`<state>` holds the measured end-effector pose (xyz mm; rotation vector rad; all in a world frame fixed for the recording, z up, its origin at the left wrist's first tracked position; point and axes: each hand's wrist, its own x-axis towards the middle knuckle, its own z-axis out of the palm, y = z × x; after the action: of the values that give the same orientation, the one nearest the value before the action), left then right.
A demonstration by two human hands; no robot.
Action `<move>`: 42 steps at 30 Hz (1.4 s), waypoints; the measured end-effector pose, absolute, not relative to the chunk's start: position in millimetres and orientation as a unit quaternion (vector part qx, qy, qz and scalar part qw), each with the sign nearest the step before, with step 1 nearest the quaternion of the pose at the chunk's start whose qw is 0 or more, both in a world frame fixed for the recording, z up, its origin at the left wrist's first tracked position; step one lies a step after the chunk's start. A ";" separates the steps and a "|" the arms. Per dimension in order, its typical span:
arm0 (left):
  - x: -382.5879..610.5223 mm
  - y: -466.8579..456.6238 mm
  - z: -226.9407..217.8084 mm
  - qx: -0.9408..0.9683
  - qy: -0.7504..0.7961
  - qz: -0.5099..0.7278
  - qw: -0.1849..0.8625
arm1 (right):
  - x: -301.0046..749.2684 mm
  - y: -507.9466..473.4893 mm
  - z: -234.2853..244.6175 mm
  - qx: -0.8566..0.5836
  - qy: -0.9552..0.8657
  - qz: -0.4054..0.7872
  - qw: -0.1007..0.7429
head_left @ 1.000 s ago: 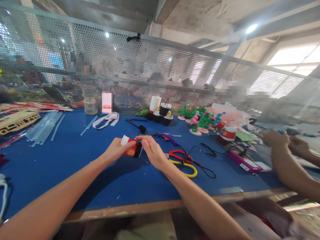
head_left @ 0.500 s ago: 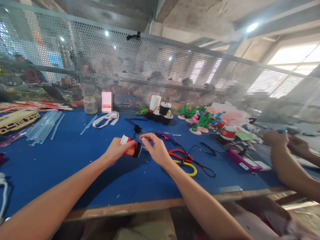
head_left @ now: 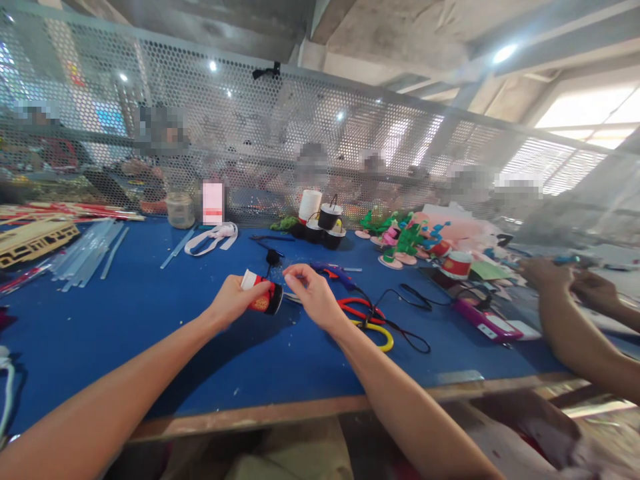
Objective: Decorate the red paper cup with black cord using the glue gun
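My left hand is wrapped round a small paper cup, red and white with a black band at one end. The cup lies tilted on its side in the air, its black end towards my right hand. Thumb and fingers of that hand are pinched together just off the cup; anything between them is too small to make out. Beyond the right hand lies a blue-purple glue gun with an orange trigger. Scissors with a yellow handle loop and a red loop lie beside my right wrist, their blades partly hidden.
Clear glue sticks and a wooden cut-out lie left. White ribbon, a jar and black-and-white cups stand along the mesh screen. Green figures, a purple power strip and a co-worker's hands are right.
My right hand has drawn slightly right, away from the cup's black end, with its fingers closer together. My left hand and the cup have barely moved. The co-worker's hands have shifted slightly.
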<state>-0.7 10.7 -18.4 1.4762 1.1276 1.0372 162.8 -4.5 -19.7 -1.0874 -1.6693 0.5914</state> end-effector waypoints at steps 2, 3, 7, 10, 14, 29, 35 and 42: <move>-0.8 10.9 -18.5 0.603 0.467 0.427 0.486 | 163.0 -4.0 -19.2 -0.465 -0.684 0.245 0.506; -0.8 10.7 -18.1 0.603 0.467 0.426 0.487 | 162.3 -4.3 -18.9 -0.461 -0.690 0.240 0.503; -0.4 9.3 -15.6 0.605 0.462 0.425 0.490 | 158.9 -6.1 -16.9 -0.435 -0.712 0.221 0.505; -0.5 9.3 -15.4 0.597 0.472 0.429 0.486 | 161.1 -5.7 -14.7 -0.483 -0.652 0.274 0.516; -1.6 10.7 -16.8 0.594 0.470 0.434 0.487 | 171.5 -5.1 -6.4 -0.504 -0.643 0.369 0.443; -6.3 14.3 -15.2 0.608 0.500 0.418 0.453 | 277.4 41.5 0.0 -0.770 -0.592 0.075 0.223; -7.9 14.6 -14.3 0.631 0.497 0.405 0.437 | 259.6 60.7 -23.2 -0.777 -0.572 0.118 0.236; -9.3 17.6 -15.9 0.633 0.512 0.394 0.426 | 246.3 37.7 -2.4 -0.710 -0.571 0.193 0.365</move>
<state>-9.3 17.6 -15.9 1.5830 1.2802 0.9859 246.3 37.7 -2.4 -1.8263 -1.4673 0.4958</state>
